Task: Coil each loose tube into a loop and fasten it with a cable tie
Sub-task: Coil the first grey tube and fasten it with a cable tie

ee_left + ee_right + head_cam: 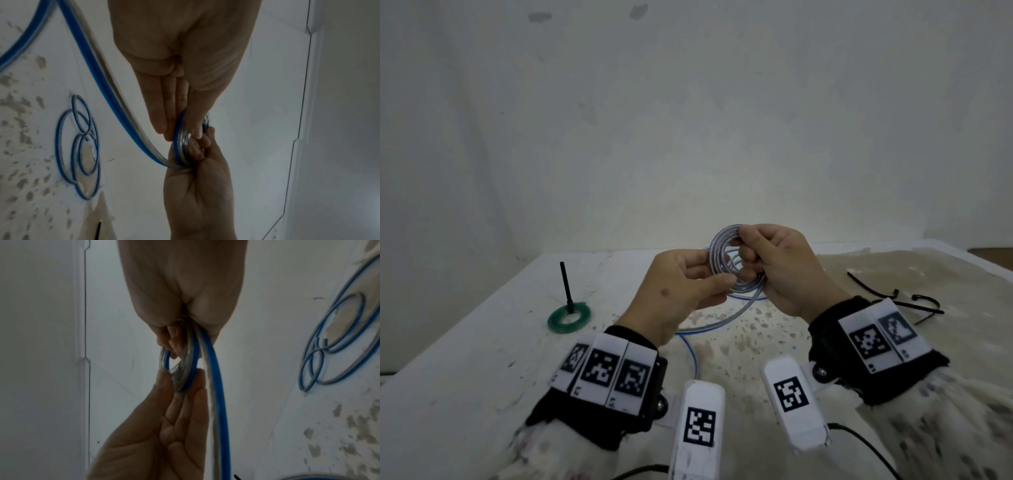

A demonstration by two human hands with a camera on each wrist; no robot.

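Note:
A clear tube with a blue stripe is wound into a small coil held upright above the table. My left hand pinches the coil's near left side between thumb and fingers. My right hand grips its right side, fingers curled through the ring. The tube's loose tail trails from the coil down to the table. In the left wrist view the left hand meets the right hand on the coil. Black cable ties lie to the right.
A second blue-striped tube lies in loose loops on the table beyond the hands, also seen as loose tube in the right wrist view. A green coil sits round a black peg at the left. A wall stands close behind.

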